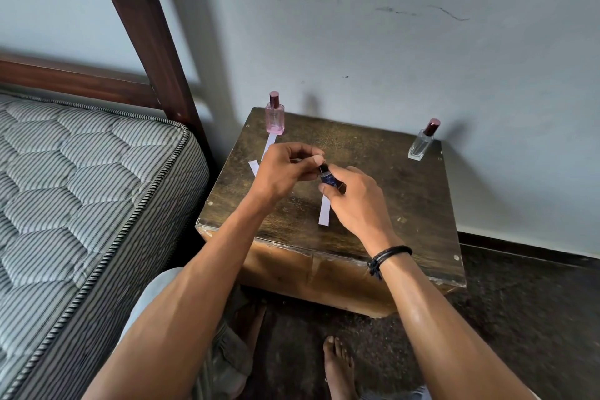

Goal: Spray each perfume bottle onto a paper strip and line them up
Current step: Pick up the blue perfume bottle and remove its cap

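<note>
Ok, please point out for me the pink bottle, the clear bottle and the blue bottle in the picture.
pink bottle (275, 120): head view, on the middle of its glass body.
clear bottle (420, 146): head view, on its glass body below the cap.
blue bottle (328, 179): head view, on the blue body showing between the two hands.

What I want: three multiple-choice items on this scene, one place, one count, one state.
1. The pink bottle stands on the table: A) at its back left corner B) at its front edge C) at its back right corner.
2. Perfume bottles in view: A) two B) three C) five.
3. The clear bottle is: A) lying down B) upright and capped C) held in a hand.
Key: 1A, it is by the wall at left; 2B, pink, clear, plus a blue bottle in the right hand; 3B, cap on, standing.
</note>
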`<state>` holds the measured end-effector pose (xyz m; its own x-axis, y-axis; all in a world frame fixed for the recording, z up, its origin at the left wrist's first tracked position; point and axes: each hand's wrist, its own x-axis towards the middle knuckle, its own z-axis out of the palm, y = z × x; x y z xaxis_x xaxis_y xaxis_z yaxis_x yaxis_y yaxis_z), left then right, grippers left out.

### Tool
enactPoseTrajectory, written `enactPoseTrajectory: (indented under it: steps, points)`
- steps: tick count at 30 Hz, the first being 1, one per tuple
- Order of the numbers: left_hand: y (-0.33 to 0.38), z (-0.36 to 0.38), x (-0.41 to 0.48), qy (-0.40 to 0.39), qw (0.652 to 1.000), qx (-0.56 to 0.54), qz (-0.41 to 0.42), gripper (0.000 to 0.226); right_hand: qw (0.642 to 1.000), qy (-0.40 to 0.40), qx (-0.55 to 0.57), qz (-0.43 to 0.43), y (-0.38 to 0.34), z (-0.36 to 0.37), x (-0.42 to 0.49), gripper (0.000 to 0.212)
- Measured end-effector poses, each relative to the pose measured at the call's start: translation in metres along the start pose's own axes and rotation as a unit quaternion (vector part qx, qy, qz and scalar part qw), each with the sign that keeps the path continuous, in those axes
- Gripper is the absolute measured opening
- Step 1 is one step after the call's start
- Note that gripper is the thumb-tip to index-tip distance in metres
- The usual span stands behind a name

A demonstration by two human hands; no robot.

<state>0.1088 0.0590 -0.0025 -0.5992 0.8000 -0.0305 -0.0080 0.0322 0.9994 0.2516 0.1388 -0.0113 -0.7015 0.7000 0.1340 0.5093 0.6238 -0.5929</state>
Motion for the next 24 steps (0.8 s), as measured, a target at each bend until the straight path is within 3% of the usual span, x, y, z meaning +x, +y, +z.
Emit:
enactPoseTrajectory:
  steps: [22,24]
  points:
    - [0.009,-0.004,-0.005,-0.008,1.0,-0.011,0.005,0.005,0.998,-0.004,-0.049,-0.046,-0.014,-0.011,-0.005,0.042]
    - [0.012,-0.011,-0.003,0.026,0.999,-0.035,0.004,0.008,0.997,-0.015,-0.058,-0.041,-0.011,-0.012,-0.007,0.038]
